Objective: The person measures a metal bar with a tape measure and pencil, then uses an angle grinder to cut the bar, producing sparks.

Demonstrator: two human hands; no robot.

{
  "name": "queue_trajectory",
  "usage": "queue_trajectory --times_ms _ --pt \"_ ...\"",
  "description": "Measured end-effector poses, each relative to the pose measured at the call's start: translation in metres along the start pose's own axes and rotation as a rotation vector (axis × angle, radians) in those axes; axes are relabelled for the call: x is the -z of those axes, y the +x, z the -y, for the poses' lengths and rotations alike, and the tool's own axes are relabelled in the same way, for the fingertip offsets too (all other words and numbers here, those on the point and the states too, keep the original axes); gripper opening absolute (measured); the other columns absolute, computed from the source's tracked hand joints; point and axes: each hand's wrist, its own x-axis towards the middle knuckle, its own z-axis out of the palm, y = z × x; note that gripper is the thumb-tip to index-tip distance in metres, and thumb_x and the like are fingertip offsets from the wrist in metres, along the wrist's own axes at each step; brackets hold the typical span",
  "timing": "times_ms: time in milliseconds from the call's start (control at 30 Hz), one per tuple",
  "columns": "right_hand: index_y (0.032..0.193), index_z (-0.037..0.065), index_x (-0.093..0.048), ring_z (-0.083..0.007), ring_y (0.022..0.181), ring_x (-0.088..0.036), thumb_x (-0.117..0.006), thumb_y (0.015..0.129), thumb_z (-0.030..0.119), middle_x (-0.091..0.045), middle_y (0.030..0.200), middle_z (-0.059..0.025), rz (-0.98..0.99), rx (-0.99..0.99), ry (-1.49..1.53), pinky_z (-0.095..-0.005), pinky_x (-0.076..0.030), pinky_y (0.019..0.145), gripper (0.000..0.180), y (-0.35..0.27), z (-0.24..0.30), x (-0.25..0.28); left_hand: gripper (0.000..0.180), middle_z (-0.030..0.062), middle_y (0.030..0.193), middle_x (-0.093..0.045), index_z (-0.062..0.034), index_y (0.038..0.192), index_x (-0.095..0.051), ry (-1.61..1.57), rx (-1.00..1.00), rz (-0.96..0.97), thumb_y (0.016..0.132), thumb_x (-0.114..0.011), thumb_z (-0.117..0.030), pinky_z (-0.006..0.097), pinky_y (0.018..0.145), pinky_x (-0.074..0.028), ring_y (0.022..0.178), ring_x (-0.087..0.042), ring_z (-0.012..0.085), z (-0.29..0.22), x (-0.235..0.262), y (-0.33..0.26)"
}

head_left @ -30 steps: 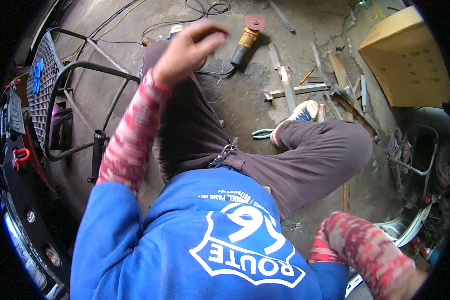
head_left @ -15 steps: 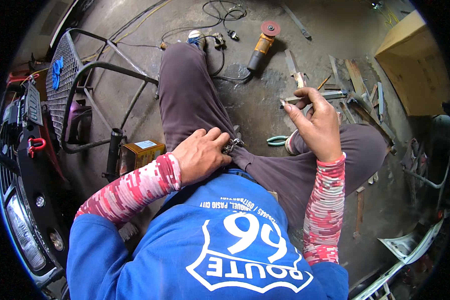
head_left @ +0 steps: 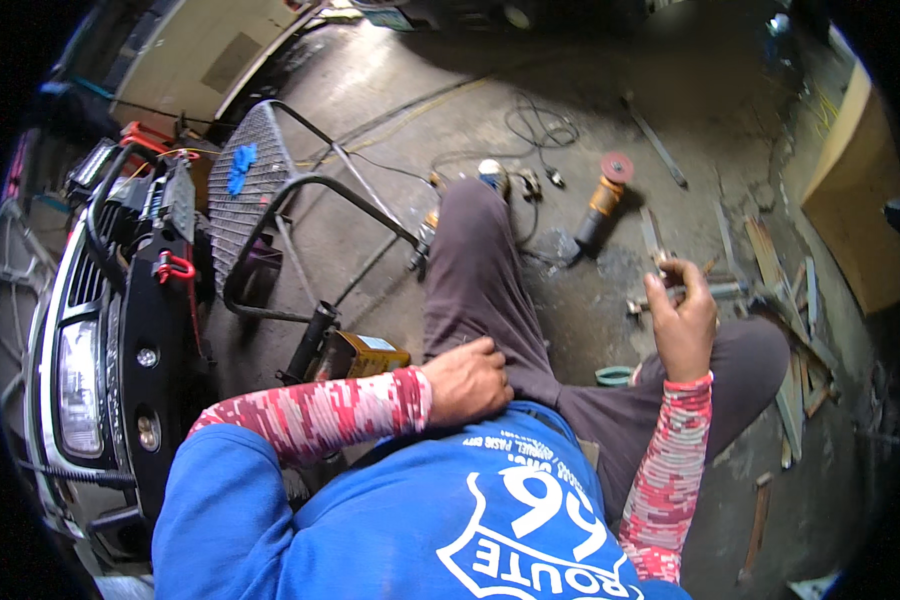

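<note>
My left hand [head_left: 467, 382] lies across my lap at the waist, fingers bent and pressed together. Its fingertips are tucked out of sight, so what they hold is hidden. My right hand [head_left: 687, 325] is raised above my bent right knee, thumb and forefinger brought close in a pinch. Anything between those fingertips is too small to make out. Behind it, metal bars [head_left: 722, 291] lie crossed on the floor. Green-handled pliers [head_left: 613, 376] rest by my right leg, partly hidden. Farther off is a yellow-and-black angle grinder [head_left: 600, 207] with a red disc.
Left are a tubular metal frame with mesh [head_left: 245, 190], a blue glove [head_left: 240, 170] on it, a yellow box [head_left: 362, 355] and a black bumper [head_left: 170, 330]. Cables [head_left: 540, 130] coil ahead. Scrap metal strips [head_left: 800, 320] and a cardboard box [head_left: 855, 200] are right.
The view has swung left and up, bringing more of the car front and far floor in. My right thumb and forefinger have drawn closer together. My left hand stays at my lap.
</note>
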Motion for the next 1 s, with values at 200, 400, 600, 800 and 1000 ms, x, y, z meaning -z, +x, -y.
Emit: queue_trajectory --times_ms 200,400,600,800,1000 --pt "0.106 0.001 -0.07 -0.0239 0.071 -0.064 -0.078 0.087 0.016 -0.071 0.091 -0.0136 0.042 0.049 0.001 -0.0366 -0.051 0.067 0.026 0.002 0.003 -0.015 0.023 0.0119 0.071 -0.069 -0.0046 0.083 -0.066 -0.093 0.389 -0.097 0.095 -0.055 -0.021 0.042 0.056 -0.053 0.066 -0.072 0.0262 -0.032 -0.003 -0.02" --pt "0.105 0.0 -0.07 -0.0321 0.086 -0.07 -0.081 0.084 0.017 -0.073 0.095 -0.0168 0.12 0.057 -0.041 -0.0415 -0.054 0.078 0.029 0.004 0.001 -0.024 0.018 0.0161 0.081 -0.071 -0.0016 0.09 -0.065 -0.209 0.459 -0.143 0.091 -0.059 -0.018 0.045 0.062 -0.058 0.074 -0.074 0.0315 -0.031 -0.001 -0.037" --pt "0.105 0.0 -0.07 -0.0348 0.091 -0.071 -0.082 0.083 0.02 -0.073 0.095 -0.0178 0.153 0.065 -0.093 -0.0427 -0.054 0.081 0.032 0.001 -0.001 -0.03 0.016 0.014 0.076 -0.07 -0.0033 0.087 -0.063 -0.201 0.401 -0.198 0.091 -0.06 -0.019 0.046 0.064 -0.058 0.073 -0.074 0.0324 -0.017 -0.005 -0.047" --pt "0.106 0.0 -0.07 -0.0349 0.091 -0.071 -0.082 0.083 0.022 -0.073 0.098 -0.0183 0.164 0.069 -0.136 -0.0436 -0.055 0.083 0.035 0.0 -0.003 -0.03 0.016 0.0147 0.077 -0.07 -0.0049 0.09 -0.063 -0.218 0.395 -0.19 0.091 -0.059 -0.02 0.048 0.063 -0.057 0.075 -0.074 0.0339 -0.017 -0.004 -0.047" --pt "0.096 0.006 -0.077 -0.0309 0.087 -0.072 -0.085 0.08 0.026 -0.073 0.093 -0.0146 0.371 0.23 -0.116 -0.0409 -0.056 0.079 0.027 -0.003 0.001 -0.036 0.015 0.0143 0.077 -0.069 -0.0059 0.091 -0.06 -0.324 0.423 -0.112 0.092 -0.058 -0.02 0.049 0.066 -0.058 0.075 -0.073 0.0358 -0.02 -0.008 -0.051"
